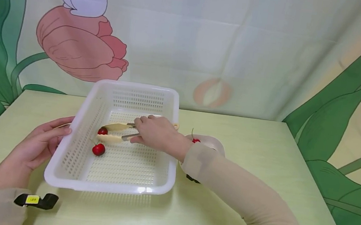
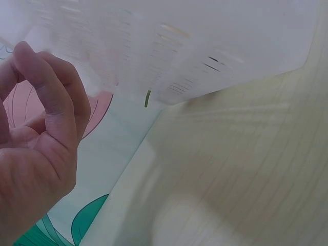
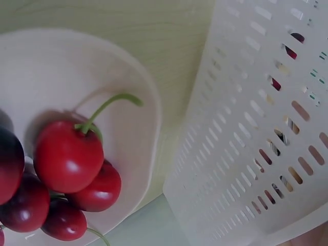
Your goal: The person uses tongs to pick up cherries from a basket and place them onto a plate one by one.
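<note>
My left hand (image 1: pixel 39 142) holds the left rim of a white perforated plastic basket (image 1: pixel 108 188); in the left wrist view its fingers (image 2: pixel 56 97) are bent near the basket's wall. Inside the basket, my right hand (image 1: pixel 155 134) grips tongs (image 1: pixel 116 127) with metal arms and beige tips. Between the tips, at the basket's left side, is a red cherry (image 1: pixel 102 131); whether they squeeze it I cannot tell. A second cherry (image 1: pixel 98 149) lies just in front of it on the basket floor.
Right of the basket, partly under my right forearm, stands a pale plate (image 1: pixel 215 144) with several cherries (image 3: pixel 69 156), some stemmed. Behind the pale wooden table (image 1: pixel 249 132) hangs a printed curtain (image 1: pixel 162 42). A black strap device (image 1: pixel 36 200) sits at my left wrist.
</note>
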A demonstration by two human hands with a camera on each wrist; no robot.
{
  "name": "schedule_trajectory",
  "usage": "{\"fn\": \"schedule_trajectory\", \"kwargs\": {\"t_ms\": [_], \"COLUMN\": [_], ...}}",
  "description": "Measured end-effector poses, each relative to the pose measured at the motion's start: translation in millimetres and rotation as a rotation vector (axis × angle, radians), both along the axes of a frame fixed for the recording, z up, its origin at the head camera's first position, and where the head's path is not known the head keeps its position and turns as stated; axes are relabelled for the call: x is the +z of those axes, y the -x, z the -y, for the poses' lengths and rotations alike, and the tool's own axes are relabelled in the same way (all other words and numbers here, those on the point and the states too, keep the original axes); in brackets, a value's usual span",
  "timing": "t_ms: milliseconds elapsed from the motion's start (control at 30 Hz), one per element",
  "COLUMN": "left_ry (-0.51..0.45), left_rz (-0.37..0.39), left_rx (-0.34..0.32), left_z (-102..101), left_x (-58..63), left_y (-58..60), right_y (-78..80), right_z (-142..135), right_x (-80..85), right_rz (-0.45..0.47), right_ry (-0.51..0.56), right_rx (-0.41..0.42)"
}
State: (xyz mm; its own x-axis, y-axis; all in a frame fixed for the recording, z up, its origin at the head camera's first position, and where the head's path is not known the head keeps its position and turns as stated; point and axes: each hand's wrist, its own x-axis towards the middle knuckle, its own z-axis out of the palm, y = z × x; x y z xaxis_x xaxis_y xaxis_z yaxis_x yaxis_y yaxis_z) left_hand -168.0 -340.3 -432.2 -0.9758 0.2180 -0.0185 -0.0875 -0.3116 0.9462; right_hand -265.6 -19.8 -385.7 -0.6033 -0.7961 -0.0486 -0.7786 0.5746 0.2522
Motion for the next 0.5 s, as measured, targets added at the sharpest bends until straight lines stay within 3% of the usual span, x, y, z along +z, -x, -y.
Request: {"fn": "schedule_trajectory", "kwargs": {"t_ms": [500], "left_ry": [-0.005], "left_rz": [0.024], "left_rx": [0.012], "left_z": [-1.5], "left_x": [1.0], "left_y": [-0.9], "right_y": [-1.6], "right_z": [-2.4], "right_x": [5.3], "right_rz": [0.006], "right_ry": [0.040], "right_rx": [-0.035]}}
